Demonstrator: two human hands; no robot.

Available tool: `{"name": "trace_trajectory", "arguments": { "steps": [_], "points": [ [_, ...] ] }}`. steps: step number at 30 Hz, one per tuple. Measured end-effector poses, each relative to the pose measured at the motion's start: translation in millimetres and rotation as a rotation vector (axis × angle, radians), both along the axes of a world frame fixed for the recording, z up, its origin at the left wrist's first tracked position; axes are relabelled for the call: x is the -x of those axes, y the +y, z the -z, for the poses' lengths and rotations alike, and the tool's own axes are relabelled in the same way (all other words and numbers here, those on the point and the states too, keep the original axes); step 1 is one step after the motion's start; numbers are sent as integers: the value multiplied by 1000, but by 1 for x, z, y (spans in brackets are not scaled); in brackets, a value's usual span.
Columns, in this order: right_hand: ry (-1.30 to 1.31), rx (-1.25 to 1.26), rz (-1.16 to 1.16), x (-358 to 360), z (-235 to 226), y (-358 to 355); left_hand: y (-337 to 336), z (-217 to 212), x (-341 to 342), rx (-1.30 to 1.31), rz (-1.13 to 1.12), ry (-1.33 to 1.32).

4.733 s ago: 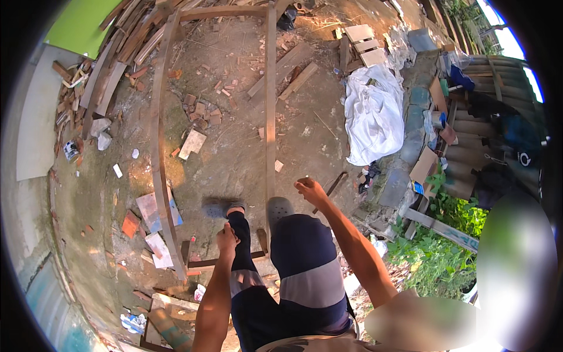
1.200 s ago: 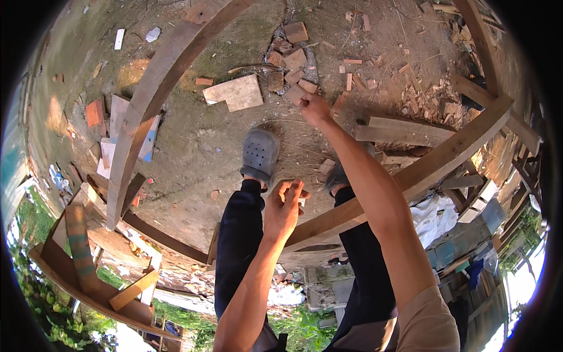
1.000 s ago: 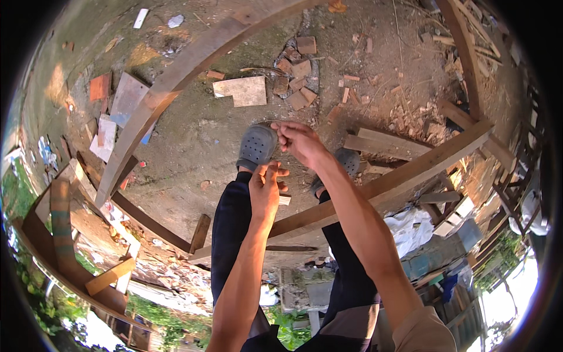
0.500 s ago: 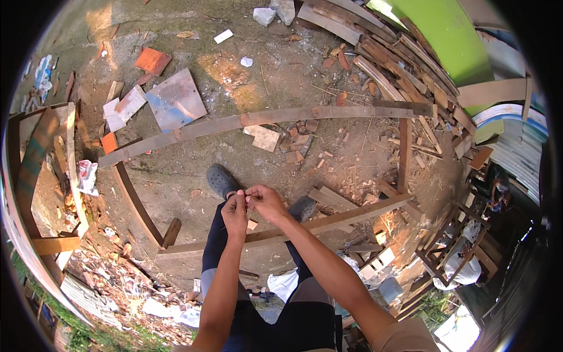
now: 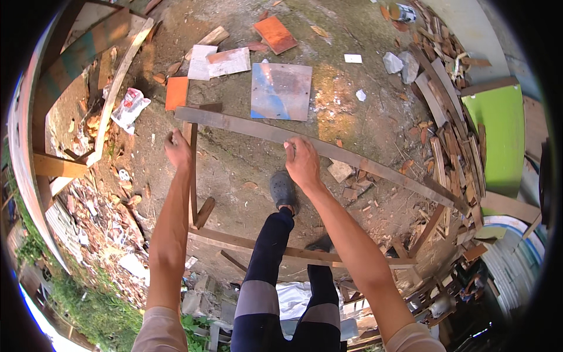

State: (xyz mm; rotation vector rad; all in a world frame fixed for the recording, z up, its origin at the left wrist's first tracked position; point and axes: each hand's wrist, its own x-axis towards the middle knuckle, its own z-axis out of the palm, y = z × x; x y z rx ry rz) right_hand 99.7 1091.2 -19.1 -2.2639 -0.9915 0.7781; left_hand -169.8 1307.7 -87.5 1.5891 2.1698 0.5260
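A rectangular wooden frame lies before me, its long far rail (image 5: 246, 125) slanting from upper left down to the right. My left hand (image 5: 178, 151) is beside the frame's left crosspiece (image 5: 193, 170), just below the rail's left end, with its fingers curled in. At the near edge of the far rail is my right hand (image 5: 303, 163), its fingers bent and drawn together; whether it touches the wood I cannot tell. Anything either hand may hold is too small to make out. The near rail (image 5: 275, 250) passes behind my legs.
A square board (image 5: 281, 91) with blue paint lies beyond the far rail, near orange tiles (image 5: 275, 35). Scrap wood (image 5: 454, 135) is piled at right beside a green panel (image 5: 498, 138). Another wooden structure (image 5: 44, 117) stands at left, with rubble (image 5: 105, 234) below it.
My hands, earlier together over my shoe, have moved apart: the left toward the frame's left end, the right up to the far rail. The view has turned toward the left.
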Motion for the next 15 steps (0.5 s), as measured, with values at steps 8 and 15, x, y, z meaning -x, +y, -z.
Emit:
{"name": "trace_trajectory", "arguments": {
  "steps": [8,15],
  "points": [
    [-17,118,-236,23,48,116,109,19,-50,556,75,263],
    [-216,100,-322,40,89,117,98,23,-62,426,-48,266]
  ]
}}
